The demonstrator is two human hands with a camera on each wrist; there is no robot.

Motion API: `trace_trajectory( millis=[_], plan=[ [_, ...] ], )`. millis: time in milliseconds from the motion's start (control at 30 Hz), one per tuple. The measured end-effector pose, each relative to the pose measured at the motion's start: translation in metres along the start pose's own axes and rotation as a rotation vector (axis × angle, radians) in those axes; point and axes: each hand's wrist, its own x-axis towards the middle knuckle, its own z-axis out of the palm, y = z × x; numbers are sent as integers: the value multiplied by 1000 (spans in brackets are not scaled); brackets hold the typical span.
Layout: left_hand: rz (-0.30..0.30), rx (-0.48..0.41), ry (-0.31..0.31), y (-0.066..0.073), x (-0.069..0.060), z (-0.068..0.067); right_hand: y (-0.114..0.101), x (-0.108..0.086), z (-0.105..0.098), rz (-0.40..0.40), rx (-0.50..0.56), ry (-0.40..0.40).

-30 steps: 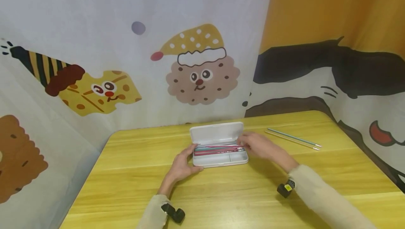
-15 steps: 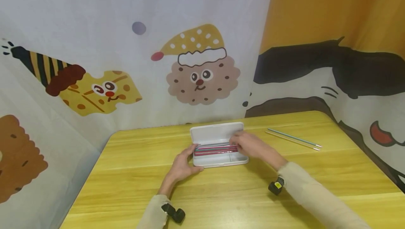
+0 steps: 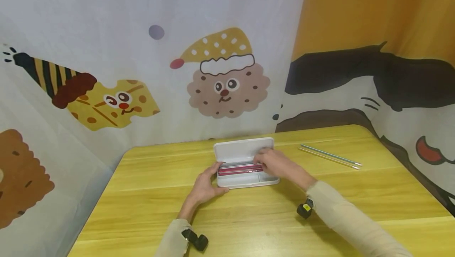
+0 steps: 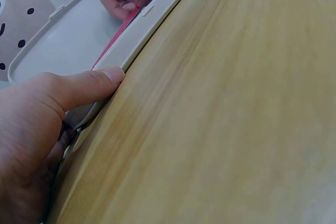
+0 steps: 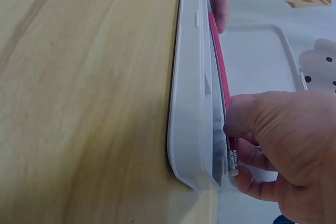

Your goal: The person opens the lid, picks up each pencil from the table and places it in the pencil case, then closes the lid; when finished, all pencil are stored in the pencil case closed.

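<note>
A white pencil case (image 3: 239, 180) lies with its lid raised on the table, several pencils (image 3: 238, 168) side by side in its long rear compartment. My left hand (image 3: 204, 186) grips the case's left end, thumb along the front edge and fingers at the far side. Inside the right part of the case, my right hand (image 3: 277, 164) pinches a red pencil (image 5: 222, 69) near its eraser end. That pencil's metal band and white eraser show below my thumb in the right wrist view. The right hand hides the right ends of the other pencils.
Two loose pencils, one blue-green (image 3: 330, 154) and one yellow (image 3: 328, 158), lie to the right of the case on the wooden table (image 3: 249, 217). A curtain (image 3: 170, 103) with cartoon prints hangs right behind the table's back edge.
My right hand has moved left and further into the case, and the pencils' right ends are now covered by it. The left hand stays at the case's left end.
</note>
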Motion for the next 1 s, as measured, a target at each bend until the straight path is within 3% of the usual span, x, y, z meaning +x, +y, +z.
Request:
trace_trajectory(
  millis=[367, 600, 767, 1000],
  plan=[
    [11, 40, -11, -1, 0, 0, 0, 1, 5, 7, 3, 3],
    [17, 34, -7, -2, 0, 1, 2, -4, 1, 39, 21, 68],
    [23, 31, -6, -1, 2, 0, 12, -24, -14, 127, 71, 133],
    [18, 29, -3, -1, 1, 1, 35, -71, -36, 287, 114, 218]
  ],
)
